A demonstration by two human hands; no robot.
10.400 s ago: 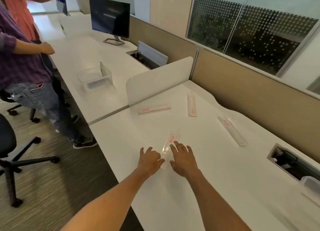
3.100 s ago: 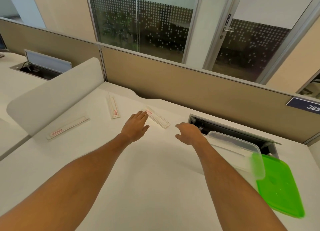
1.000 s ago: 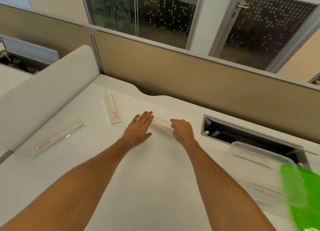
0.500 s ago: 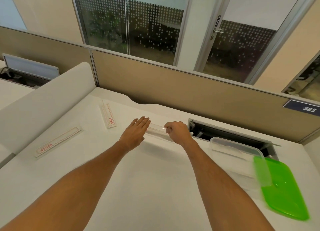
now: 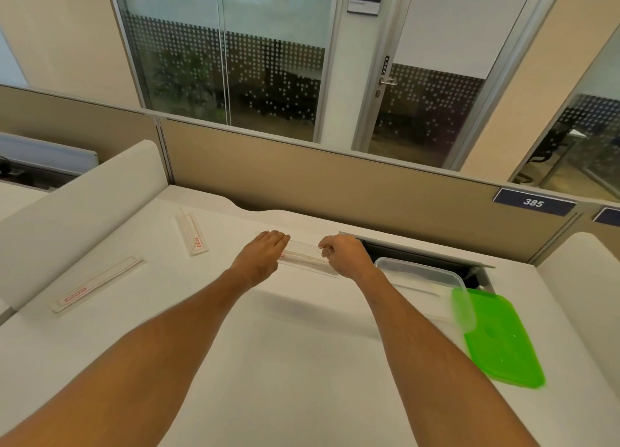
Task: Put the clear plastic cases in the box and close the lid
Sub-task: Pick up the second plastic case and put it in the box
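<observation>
A long clear plastic case (image 5: 307, 258) is held between both hands just above the white desk. My right hand (image 5: 345, 257) pinches its right end; my left hand (image 5: 261, 253) lies flat-fingered against its left end. Two more clear cases with red labels lie on the desk: one (image 5: 192, 233) at the back left, another (image 5: 97, 284) further left near the divider. The clear plastic box (image 5: 446, 279) stands open to the right of my right hand. Its green lid (image 5: 500, 339) lies beside it, partly under the box's corner.
A dark cable slot (image 5: 419, 255) with a raised flap runs behind the box. A beige partition (image 5: 335, 185) closes the desk's far side, and a low white divider (image 5: 67, 205) bounds the left. Another white divider (image 5: 583, 265) stands at the right.
Both hands have lifted the middle case off the desk and shifted it slightly right toward the box. The camera has tilted upward.
</observation>
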